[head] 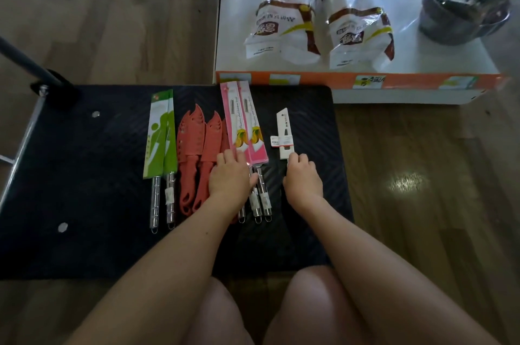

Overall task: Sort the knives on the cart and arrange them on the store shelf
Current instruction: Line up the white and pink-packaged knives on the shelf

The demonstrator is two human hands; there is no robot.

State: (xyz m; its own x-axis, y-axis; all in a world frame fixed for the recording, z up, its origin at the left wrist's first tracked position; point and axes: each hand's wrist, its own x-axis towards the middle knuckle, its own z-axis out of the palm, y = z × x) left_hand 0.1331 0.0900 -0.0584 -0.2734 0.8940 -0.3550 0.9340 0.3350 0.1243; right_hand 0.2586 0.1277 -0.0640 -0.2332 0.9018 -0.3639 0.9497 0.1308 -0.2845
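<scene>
Knives lie in groups on the black cart deck (pixel 84 176). Two knives in green sleeves (pixel 160 133) with steel handles are at the left. Coral plastic knives (pixel 194 153) lie beside them. Knives in pink sleeves (pixel 243 122) lie right of those, their steel handles pointing toward me. My left hand (pixel 229 176) rests flat across the coral and pink groups. A single knife in a white sleeve (pixel 284 133) lies apart at the right; my right hand (pixel 302 177) grips its dark handle, which is hidden under my fingers.
The white store shelf (pixel 408 63) with an orange price strip stands just beyond the cart. On it are two bagged packages (pixel 284 15) and a steel pot (pixel 464 7). The cart's handle post (pixel 28 63) rises at the far left. Wooden floor surrounds everything.
</scene>
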